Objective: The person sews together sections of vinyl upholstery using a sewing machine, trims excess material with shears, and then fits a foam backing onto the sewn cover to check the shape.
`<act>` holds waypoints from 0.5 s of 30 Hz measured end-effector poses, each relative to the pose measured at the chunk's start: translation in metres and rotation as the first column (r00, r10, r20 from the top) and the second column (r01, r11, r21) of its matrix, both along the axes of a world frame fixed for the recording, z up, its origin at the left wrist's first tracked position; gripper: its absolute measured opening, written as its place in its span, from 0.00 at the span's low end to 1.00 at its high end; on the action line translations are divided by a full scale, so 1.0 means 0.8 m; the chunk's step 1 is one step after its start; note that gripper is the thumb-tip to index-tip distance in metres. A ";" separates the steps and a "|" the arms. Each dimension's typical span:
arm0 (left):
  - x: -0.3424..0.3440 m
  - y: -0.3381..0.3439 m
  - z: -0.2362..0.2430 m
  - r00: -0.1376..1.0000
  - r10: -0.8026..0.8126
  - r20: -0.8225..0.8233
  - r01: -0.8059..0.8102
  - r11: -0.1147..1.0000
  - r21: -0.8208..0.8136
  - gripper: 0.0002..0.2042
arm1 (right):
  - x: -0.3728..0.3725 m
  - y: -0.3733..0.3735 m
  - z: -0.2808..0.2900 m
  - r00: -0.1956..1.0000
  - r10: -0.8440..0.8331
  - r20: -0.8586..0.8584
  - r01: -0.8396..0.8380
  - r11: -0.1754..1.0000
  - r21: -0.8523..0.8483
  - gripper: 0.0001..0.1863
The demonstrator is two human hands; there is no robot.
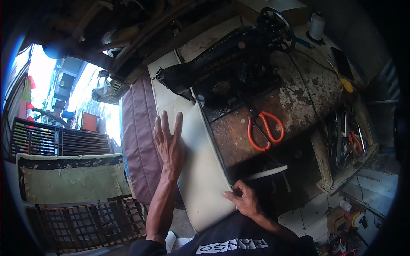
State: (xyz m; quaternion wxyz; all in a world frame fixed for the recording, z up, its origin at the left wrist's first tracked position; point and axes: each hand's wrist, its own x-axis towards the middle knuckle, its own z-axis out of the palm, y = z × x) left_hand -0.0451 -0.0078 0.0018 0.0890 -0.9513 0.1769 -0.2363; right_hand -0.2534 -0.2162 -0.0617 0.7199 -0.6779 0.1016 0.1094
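Note:
A long cream padded panel [200,170], which looks like vinyl or leather, runs from under the head of a black sewing machine [222,64] down to my lap. My left hand [171,143] lies flat on the panel's left part, fingers spread, a little short of the needle area. Near my lap, my right hand [243,198] pinches the panel's right edge between thumb and fingers. The panel's right edge has a narrow raised seam or piping. Orange-handled scissors [265,123] rest on the worn table, to the right of the panel.
Maroon fabric [139,141] with seams hangs left of the panel. A white thread spool [316,26], a yellow-handled tool [345,84] and a dark phone-like slab [341,64] are at the far right. Below them, a wooden tray [337,184] holds several tools.

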 end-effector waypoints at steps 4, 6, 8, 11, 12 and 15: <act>0.019 0.028 0.016 0.850 -0.290 -0.440 0.159 0.937 -0.311 0.24 | -0.002 0.002 0.000 0.999 0.032 0.002 -0.032 0.999 0.002 0.22; 0.020 0.003 0.034 0.819 -0.250 -0.517 0.075 0.939 -0.335 0.22 | 0.000 0.002 -0.003 0.999 0.027 -0.022 -0.027 1.000 0.002 0.23; 0.014 -0.010 0.025 0.798 -0.158 -0.581 -0.008 0.962 -0.274 0.30 | 0.002 0.001 -0.001 1.000 0.008 0.012 -0.008 1.000 -0.019 0.23; -0.005 -0.014 -0.003 0.823 -0.145 -0.550 -0.036 0.952 -0.305 0.35 | 0.003 -0.001 0.003 0.998 0.034 -0.048 -0.036 0.999 -0.027 0.23; -0.006 -0.012 -0.003 0.819 -0.155 -0.552 -0.032 0.949 -0.314 0.35 | 0.005 -0.002 0.005 0.998 0.028 -0.053 -0.030 0.999 -0.036 0.23; -0.008 -0.007 0.000 0.789 -0.137 -0.598 0.014 0.979 -0.206 0.38 | 0.023 -0.020 0.024 0.972 0.202 -0.117 -0.219 0.963 -0.158 0.22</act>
